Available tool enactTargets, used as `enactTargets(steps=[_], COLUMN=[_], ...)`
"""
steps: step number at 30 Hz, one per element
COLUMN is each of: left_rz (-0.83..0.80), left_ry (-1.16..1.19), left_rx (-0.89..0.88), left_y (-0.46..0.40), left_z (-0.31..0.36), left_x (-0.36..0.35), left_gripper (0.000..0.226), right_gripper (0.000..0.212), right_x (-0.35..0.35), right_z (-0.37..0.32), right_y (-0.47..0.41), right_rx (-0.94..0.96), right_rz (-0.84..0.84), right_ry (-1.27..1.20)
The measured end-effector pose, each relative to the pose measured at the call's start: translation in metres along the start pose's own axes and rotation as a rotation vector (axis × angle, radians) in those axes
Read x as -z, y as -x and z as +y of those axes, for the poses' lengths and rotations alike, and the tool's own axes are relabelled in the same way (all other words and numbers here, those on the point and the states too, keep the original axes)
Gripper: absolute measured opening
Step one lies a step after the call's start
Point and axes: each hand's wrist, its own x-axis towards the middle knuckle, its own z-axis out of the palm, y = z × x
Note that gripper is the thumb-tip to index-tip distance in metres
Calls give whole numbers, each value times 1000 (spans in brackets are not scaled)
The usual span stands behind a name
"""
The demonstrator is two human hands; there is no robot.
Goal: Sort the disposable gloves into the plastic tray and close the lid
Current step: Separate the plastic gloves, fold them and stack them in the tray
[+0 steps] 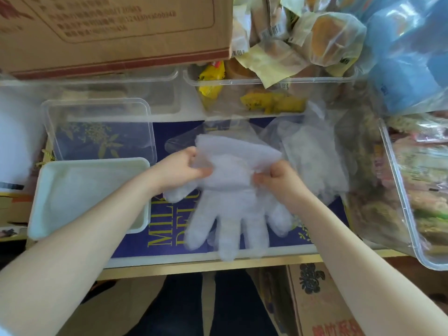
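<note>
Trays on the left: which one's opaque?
The near white tray, right beside the left hand's forearm. The clear tray behind it is see-through, so the blue patterned surface shows through its bottom.

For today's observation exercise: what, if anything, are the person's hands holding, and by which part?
Both hands hold a glove: the left hand and right hand pinch its folded cuff end, one at each side, fingers hanging toward the person.

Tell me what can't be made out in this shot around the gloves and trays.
Head view:
- How many gloves both hands hold: translucent layers overlap, blurred.
- Left hand fingertips: behind the glove cuff.
- Cardboard box print: blurred, cut off at top.
- Right clear tub contents: cut off at the edge.
</note>
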Motion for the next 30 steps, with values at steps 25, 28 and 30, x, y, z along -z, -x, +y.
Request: enactTargets(steps=[25,28,30], left_rz=[-221,-331,-260], left_ry=[608,538,524], left_rx=[-1,101,114], left_y=[13,14,35], left_z=[-1,4,14], left_x=[-3,3,10], left_gripper=[64,27,29], right_gripper=[12,13,13], right_x=[15,19,21], right_z=[-4,-16,-21], right_y=[24,26,27], right_rx=[421,486,483], right_rz=[-204,-270,-325], right_ry=[110,80,-6])
